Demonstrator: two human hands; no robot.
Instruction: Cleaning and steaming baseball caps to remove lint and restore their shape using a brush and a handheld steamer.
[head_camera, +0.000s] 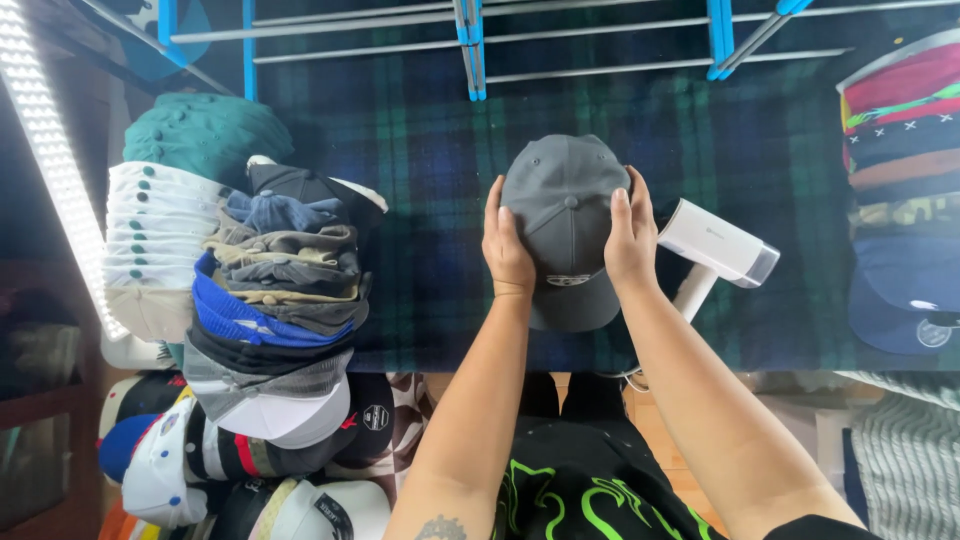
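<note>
Both hands clamp the grey cap (563, 225) from either side, left hand (505, 250) and right hand (630, 240) pressed flat against its crown, mid-table (420, 150) near the front edge. Looks like shaping; the white steamer (720, 245) lies just right, cap stacks (270, 300) at the left edge.

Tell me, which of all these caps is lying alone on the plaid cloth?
The plain grey cap, held between the left hand and right hand. The others sit in stacks at the sides.
</note>
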